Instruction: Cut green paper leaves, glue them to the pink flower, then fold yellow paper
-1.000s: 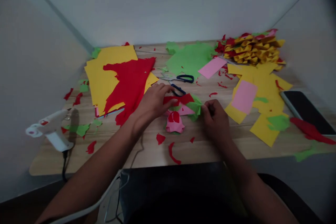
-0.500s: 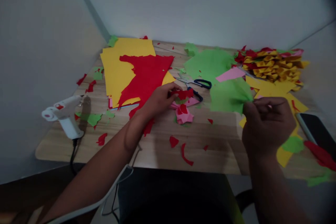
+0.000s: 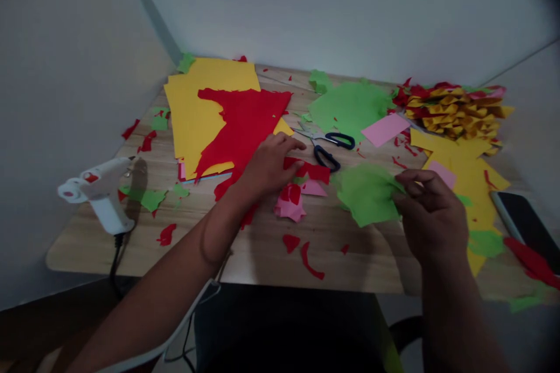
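My right hand pinches the edge of a green sheet of thin paper, which spreads out to its left over the table. My left hand lies palm down beside the large torn red paper, its fingers apart and nothing seen in them. Close to its fingertips are a red paper strip and a crumpled pink paper piece with red on it. Just beyond them, scissors with dark blue handles rest with their blades spread.
A white glue gun stands at the left. Yellow sheets are stacked at the back left. Another green sheet, a pink rectangle and a yellow-red pile of folded paper lie behind. A phone is at the right.
My right hand has brought the green sheet left and toward me, uncovering red scraps on the table. My left hand has let go of the red strip, which lies below its fingers.
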Demonstrator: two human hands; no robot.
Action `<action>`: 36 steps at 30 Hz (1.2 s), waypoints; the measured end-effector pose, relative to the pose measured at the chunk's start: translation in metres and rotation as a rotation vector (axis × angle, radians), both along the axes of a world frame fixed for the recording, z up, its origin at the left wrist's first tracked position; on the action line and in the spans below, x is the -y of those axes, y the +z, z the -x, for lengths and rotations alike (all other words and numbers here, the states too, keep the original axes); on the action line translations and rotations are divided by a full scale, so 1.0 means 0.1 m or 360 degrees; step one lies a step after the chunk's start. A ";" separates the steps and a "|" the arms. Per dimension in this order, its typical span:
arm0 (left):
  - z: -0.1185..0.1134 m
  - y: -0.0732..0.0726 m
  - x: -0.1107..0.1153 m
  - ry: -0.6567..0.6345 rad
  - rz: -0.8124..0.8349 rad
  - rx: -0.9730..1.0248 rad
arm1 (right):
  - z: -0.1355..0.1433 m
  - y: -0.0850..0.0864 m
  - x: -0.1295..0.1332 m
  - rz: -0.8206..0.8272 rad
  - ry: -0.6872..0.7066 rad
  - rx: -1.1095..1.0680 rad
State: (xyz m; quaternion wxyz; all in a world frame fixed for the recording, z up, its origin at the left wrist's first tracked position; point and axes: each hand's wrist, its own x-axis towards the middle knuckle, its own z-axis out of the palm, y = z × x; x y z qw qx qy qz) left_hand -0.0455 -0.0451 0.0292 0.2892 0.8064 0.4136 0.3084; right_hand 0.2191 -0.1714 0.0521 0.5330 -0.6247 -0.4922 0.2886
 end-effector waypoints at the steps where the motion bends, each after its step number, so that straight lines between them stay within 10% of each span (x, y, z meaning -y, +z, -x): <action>1: -0.01 0.03 0.02 0.0011 -0.0096 0.0009 | 0.03 0.02 -0.01 -0.0020 0.0104 0.0060; 9: -0.05 0.17 0.11 -0.0546 0.0758 0.0830 | 0.42 0.30 -0.46 -0.0216 0.0712 0.0635; 14: -0.06 0.08 0.05 -0.0156 0.0922 0.1235 | 0.33 0.09 -1.02 -0.0299 0.0582 0.1112; 21: -0.11 -0.02 -0.06 0.0297 0.1067 0.1694 | 0.16 -0.35 -1.23 0.0228 0.0518 0.1815; 29: -0.13 -0.04 -0.06 0.0398 0.1030 0.1681 | -0.07 -0.32 -1.28 0.0337 0.0041 0.0540; 36: -0.11 0.03 -0.06 0.0469 0.1105 0.1590 | 0.03 -0.37 -1.31 0.0367 0.0213 0.0017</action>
